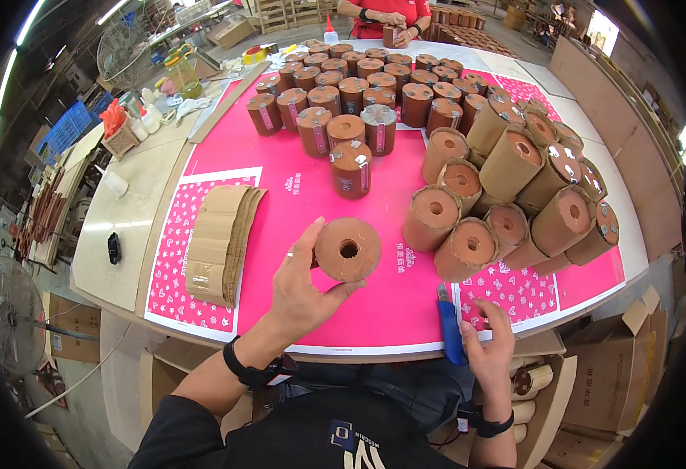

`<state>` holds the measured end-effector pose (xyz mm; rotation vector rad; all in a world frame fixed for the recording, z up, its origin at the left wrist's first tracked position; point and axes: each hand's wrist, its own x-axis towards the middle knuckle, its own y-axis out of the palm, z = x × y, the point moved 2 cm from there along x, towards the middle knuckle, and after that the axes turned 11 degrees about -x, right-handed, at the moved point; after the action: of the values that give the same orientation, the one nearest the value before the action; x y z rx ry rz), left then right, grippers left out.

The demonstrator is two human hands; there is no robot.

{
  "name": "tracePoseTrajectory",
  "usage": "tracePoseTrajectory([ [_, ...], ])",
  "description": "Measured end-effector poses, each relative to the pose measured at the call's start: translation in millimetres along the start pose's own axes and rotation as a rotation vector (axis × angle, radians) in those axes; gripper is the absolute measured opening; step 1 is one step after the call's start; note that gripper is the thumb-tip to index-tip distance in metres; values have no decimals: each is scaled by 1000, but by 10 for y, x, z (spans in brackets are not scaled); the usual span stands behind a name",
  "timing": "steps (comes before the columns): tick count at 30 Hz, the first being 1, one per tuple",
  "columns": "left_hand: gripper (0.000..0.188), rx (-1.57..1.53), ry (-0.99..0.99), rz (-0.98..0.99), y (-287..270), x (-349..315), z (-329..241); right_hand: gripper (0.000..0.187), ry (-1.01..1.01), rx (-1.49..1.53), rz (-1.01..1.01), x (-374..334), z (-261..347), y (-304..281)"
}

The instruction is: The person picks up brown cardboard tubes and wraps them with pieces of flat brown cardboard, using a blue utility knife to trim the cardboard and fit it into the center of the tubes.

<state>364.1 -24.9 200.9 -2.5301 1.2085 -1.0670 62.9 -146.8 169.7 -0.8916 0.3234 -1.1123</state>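
My left hand (304,285) is closed around a reddish-brown cylinder (362,270), thumb and fingers on its sides. The cylinder's round end, with a dark hole in the middle, faces up. At the table's front edge, my right hand (490,344) has its fingers apart with nothing visible in them. Just left of its thumb lies a blue-handled utility knife (451,332), blade pointing away from me; whether the thumb touches it I cannot tell. A single brown cylinder (351,173) with silvery patches on top stands beyond my left hand.
Many similar cylinders (352,95) stand grouped at the back. Cardboard-wrapped cylinders (434,215) are clustered and stacked on the right. Flattened cardboard pieces (219,244) lie at left on the pink-covered table (280,313). Across the table, a person in red (382,16) handles a cylinder.
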Motion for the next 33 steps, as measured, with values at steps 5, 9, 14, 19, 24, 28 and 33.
tracePoseTrajectory([
  [5,97,59,-49,23,-8,7,-16,42,-11,-100,20,-86,-96,96],
  [9,94,125,7,52,14,22,-101,44,-123,-196,-80,-112,118,62],
  [14,89,97,119,261,125,-76,-378,39,-429,99,-20,-8,854,24],
  [19,85,24,73,441,149,-136,-611,37,-509,90,20,60,1057,21],
  [24,83,42,141,527,145,-139,-577,33,-568,-11,125,30,1031,12],
  [28,82,30,23,615,156,-172,-555,30,-601,-19,159,33,1025,20],
  [33,84,9,-60,699,185,-171,-523,27,-658,-25,207,44,941,29],
])
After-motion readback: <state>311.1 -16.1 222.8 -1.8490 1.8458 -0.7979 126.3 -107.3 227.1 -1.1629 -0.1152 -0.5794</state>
